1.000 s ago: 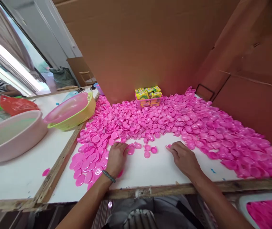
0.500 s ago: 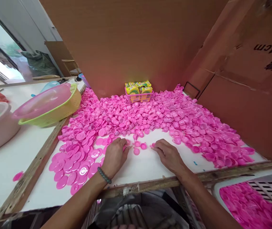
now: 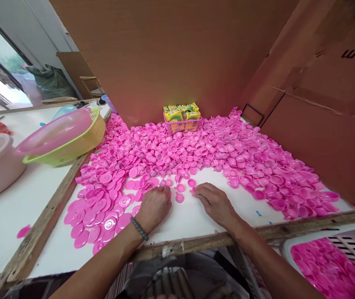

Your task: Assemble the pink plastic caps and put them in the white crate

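Note:
My left hand (image 3: 155, 205), with a beaded bracelet at the wrist, rests low over the white tabletop (image 3: 192, 224). Its fingers are curled under, hiding whatever they hold. A small pink toy teacup (image 3: 169, 181) lies just beyond its knuckles. My right hand (image 3: 216, 203) is closed, thumb and fingers pinching a small pink plastic piece (image 3: 192, 192), mostly covered by the fingertips. Beyond those fingertips is another pink cup (image 3: 191, 182). Between the hands lie a pink cup (image 3: 180, 188) and a small round pink piece (image 3: 179, 198).
A heap of pink toy cups (image 3: 192, 145) spreads across the back, with pink saucers (image 3: 94, 211) at left. A basket of yellow boxes (image 3: 182, 124) stands against cardboard (image 3: 180, 54). Wooden strips (image 3: 45, 216) edge the table. A crate of pink pieces (image 3: 326, 265) is at lower right.
My left hand has turned knuckles-up and shifted slightly right, so its pink piece no longer shows. The right fingertips have moved a little left, towards the loose cups.

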Available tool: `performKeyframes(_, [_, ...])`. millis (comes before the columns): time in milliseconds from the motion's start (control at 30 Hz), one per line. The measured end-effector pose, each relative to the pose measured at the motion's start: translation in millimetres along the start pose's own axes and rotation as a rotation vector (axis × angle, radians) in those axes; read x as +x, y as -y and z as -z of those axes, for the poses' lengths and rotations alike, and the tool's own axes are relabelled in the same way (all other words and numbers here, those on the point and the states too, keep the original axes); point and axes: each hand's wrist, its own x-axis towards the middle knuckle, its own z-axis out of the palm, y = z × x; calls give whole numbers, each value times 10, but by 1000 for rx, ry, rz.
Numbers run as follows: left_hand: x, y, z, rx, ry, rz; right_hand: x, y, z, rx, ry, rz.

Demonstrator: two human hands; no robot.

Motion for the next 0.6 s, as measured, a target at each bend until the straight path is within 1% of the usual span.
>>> performKeyframes(33, [-5,4,14,10,-1,8,-12,48,6,36,22,45])
performKeyframes(100, [-33,36,33,-32,-32,48,-34,171,-27,100,116,176])
performKeyframes(167, [-72,89,40,-149,-82,119,-33,284,-106,85,222,285])
performKeyframes(200, [-89,113,38,-226,-100,157,-19,317,-151,44,258,308])
performKeyframes(233, [-100,130,33,-315,-108,196,3,329,-191,-14,272,300])
performKeyframes(267, [-104,135,25,-417,-103,231,29,319,-220,-80,259,260])
performKeyframes(367, [-64,65,-19,-766,-23,283,86,190,-222,-217,116,38])
performKeyframes(433, [-3,-39,-63,-920,43,260,72,88,-161,-204,29,-81])
performKeyframes(500, [63,-148,-114,-916,39,200,12,24,-82,-146,-9,-125])
performKeyframes(600, [118,-253,-200,-824,-33,144,-103,14,12,-79,-35,-150])
